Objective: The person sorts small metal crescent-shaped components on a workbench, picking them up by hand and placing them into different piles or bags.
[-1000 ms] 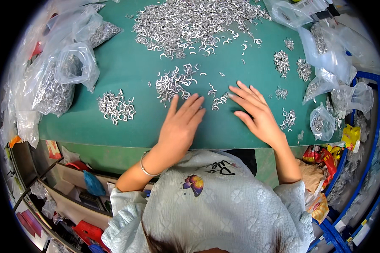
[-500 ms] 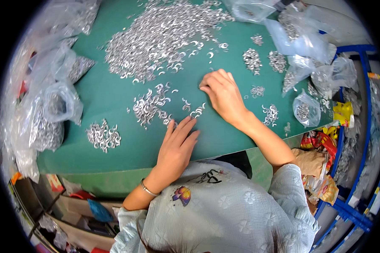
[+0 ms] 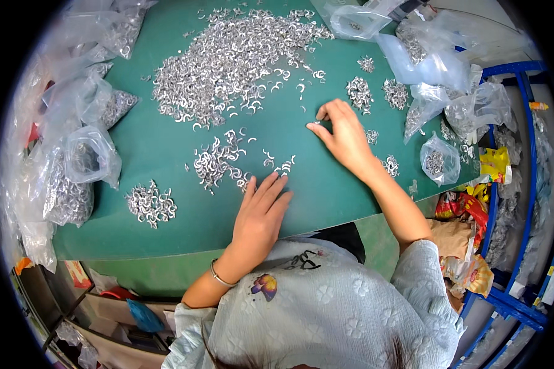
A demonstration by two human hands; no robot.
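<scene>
My left hand (image 3: 261, 212) lies on the green table with its fingers stretched out, open. Its fingertips touch or nearly touch a few crescent-shaped metal pieces (image 3: 286, 165). Just left of them is a loose small pile of the same pieces (image 3: 216, 161). My right hand (image 3: 345, 135) is raised over the table to the right, thumb and forefinger closed around a tiny bright metal piece (image 3: 317, 122); its exact shape is too small to tell. Far ahead spreads a large heap of crescent metal pieces (image 3: 234, 61).
Small sorted piles (image 3: 359, 94) lie at the right, another pile (image 3: 151, 203) at the left. Plastic bags of metal pieces (image 3: 74, 178) line the left edge; more bags (image 3: 440, 161) stand at the right. A blue metal rack (image 3: 523, 160) is beyond the table's right edge.
My right hand has moved right, toward the small piles, and a bright bit now shows at its fingertips. My left hand has stayed nearly in place. The whole view has shifted slightly.
</scene>
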